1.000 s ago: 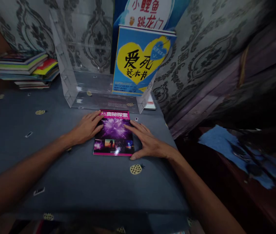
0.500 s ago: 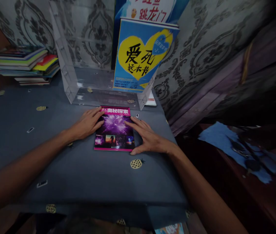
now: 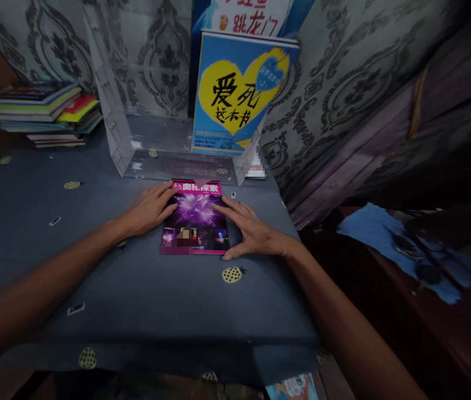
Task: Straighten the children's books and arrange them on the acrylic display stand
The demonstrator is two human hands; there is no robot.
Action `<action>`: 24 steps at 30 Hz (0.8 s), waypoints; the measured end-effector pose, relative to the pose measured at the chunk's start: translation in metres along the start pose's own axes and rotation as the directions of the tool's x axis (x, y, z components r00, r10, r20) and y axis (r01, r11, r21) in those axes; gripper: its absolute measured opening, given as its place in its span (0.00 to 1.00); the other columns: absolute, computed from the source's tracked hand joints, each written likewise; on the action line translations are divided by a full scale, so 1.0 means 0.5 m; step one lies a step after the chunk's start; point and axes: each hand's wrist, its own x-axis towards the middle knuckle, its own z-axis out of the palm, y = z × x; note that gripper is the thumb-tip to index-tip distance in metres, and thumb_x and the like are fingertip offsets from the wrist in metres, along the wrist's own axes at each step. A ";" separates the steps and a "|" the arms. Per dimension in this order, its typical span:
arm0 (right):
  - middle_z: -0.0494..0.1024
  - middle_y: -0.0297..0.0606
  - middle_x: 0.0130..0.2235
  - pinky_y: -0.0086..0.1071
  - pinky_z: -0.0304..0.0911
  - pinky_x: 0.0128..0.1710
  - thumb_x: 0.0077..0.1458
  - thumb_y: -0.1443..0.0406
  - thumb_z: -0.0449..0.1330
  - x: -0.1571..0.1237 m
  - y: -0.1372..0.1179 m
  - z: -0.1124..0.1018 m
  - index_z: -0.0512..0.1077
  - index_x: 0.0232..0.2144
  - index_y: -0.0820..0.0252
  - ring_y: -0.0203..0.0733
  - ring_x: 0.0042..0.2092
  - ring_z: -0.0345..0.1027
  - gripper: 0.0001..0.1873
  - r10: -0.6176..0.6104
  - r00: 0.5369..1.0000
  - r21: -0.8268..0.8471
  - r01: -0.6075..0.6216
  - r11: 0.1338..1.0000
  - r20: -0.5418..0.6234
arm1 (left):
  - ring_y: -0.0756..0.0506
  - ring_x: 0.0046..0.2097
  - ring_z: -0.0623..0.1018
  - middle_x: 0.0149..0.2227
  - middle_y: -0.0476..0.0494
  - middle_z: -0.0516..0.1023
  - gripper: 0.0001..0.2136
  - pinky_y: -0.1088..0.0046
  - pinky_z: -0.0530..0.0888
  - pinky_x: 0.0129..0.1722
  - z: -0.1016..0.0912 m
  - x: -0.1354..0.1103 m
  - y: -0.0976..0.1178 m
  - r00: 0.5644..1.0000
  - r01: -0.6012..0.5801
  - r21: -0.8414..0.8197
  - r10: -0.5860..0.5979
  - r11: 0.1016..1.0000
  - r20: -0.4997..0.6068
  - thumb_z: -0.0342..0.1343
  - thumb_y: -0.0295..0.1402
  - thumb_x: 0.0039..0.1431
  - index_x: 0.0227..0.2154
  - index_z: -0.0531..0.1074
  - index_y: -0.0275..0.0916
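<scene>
A thin purple and magenta book [image 3: 196,208] lies flat and closed on the cloth-covered table, with part of its cover blurred by pixels. At its left edge rests my left hand [image 3: 148,210], fingers stretched out and tips on the cover. My right hand [image 3: 252,230] lies along the opposite edge with fingers spread, the thumb near the lower right corner and a fingertip on the cover. Just behind the book stands a clear plastic rack [image 3: 177,166]. A blue book with a yellow heart [image 3: 235,100] leans upright in its right side, in front of a taller blue book [image 3: 256,16].
Several books form a stack [image 3: 39,111] at the back left. The grey-blue tablecloth [image 3: 144,294] carries a pineapple print. A blue cloth [image 3: 377,233] with dark items lies on a reddish-brown surface [image 3: 447,333] to the right. Another book [image 3: 294,386] shows below the table's front edge.
The view has shifted slightly. Both hands stay at the sides of the purple book, which has not visibly moved on the table.
</scene>
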 end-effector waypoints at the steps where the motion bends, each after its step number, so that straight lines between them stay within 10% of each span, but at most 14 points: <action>1: 0.37 0.46 0.74 0.62 0.27 0.69 0.41 0.35 0.66 0.000 0.000 0.000 0.45 0.71 0.48 0.63 0.73 0.25 0.64 0.002 1.000 -0.001 -0.002 1.000 0.002 | 0.38 0.68 0.61 0.68 0.33 0.60 0.24 0.52 0.58 0.67 0.000 0.000 -0.001 1.000 -0.001 -0.003 0.001 1.000 -0.002 0.38 0.45 0.71 0.62 0.61 0.36; 24: 0.36 0.43 0.74 0.63 0.30 0.69 0.42 0.36 0.67 0.000 -0.006 -0.005 0.46 0.71 0.46 0.63 0.73 0.26 0.62 0.010 1.000 0.006 -0.010 1.000 0.016 | 0.37 0.68 0.61 0.68 0.31 0.60 0.24 0.52 0.60 0.66 0.002 -0.001 -0.001 1.000 -0.019 0.000 0.019 1.000 -0.006 0.39 0.43 0.71 0.62 0.60 0.34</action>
